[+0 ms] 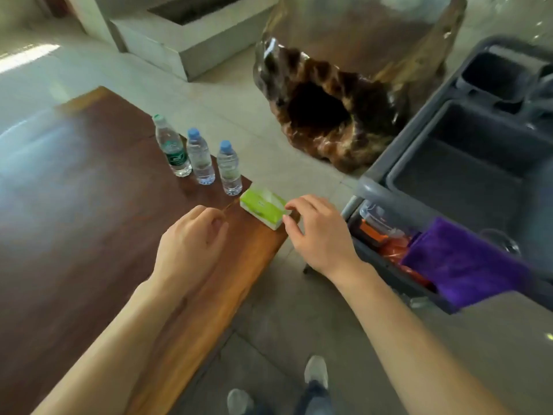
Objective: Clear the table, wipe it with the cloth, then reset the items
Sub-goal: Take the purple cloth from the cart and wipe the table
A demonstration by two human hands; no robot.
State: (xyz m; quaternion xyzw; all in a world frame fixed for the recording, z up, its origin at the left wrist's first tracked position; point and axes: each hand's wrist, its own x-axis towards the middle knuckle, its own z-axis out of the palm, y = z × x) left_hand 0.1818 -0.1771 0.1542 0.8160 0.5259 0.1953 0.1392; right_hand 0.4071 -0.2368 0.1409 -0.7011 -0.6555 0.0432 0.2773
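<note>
The right hand [321,235] is reached palm-down to the tissue pack [263,211], its fingers [291,227] touching the pack's near end. The left hand [191,244] is held loosely curled, gripping nothing, just left of the pack above the table [74,220].

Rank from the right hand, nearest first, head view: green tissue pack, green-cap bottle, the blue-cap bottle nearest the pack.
From the right hand:
1. Green tissue pack, at the fingertips, on the table's right edge.
2. Blue-cap bottle nearest the pack, just beyond it.
3. Green-cap bottle, far end of the bottle row, to the left.
</note>
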